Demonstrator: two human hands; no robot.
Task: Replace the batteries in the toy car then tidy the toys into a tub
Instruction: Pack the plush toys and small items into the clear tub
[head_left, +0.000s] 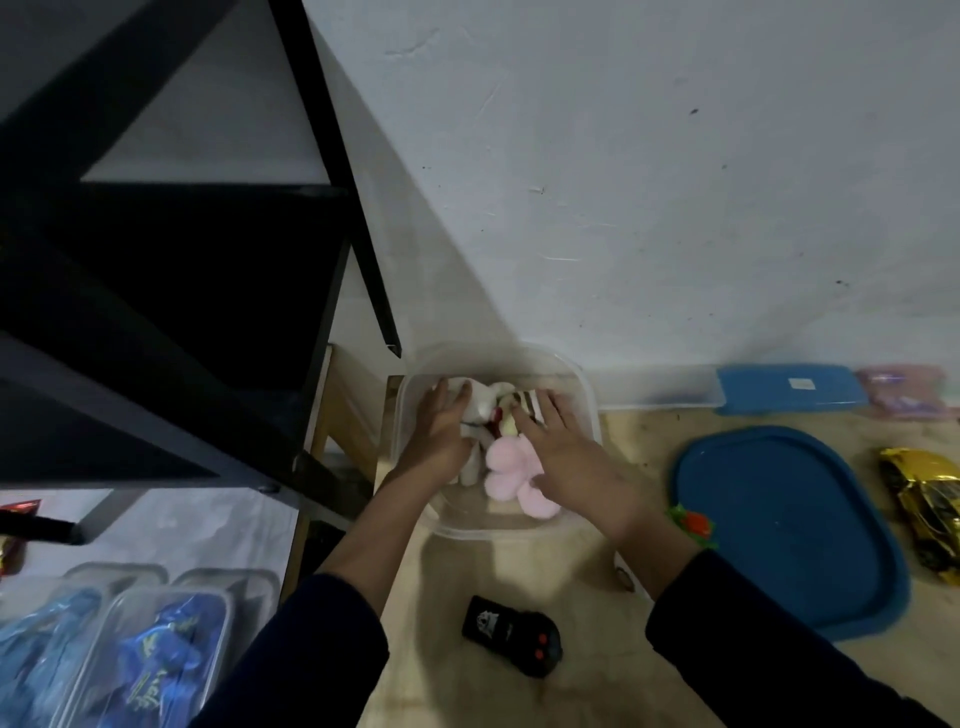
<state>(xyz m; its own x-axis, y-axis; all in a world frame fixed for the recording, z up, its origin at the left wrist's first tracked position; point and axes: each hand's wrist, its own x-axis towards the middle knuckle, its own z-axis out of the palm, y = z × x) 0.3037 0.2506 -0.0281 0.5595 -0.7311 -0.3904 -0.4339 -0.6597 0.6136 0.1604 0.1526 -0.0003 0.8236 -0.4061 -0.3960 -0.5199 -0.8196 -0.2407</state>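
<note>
Head view: both hands reach into a clear plastic tub (587, 395) on the floor by the wall. Left hand (439, 428) and right hand (566, 457) lie flat, fingers spread, pressing soft toys, a white plush (480, 400) and a pink plush (511, 475). Far right lies the shiny gold toy car (927, 506), beside a blue lid (789, 525); a black remote (511, 635) lies nearer.

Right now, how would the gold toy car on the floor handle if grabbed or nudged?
The gold toy car looks like a rigid moulded shell, so probably stiff, not floppy. Its glossy metallic finish may be slippery under the fingers. It seems to sit on wheels on bare floor beside the blue lid, so a nudge would likely roll it.
</note>
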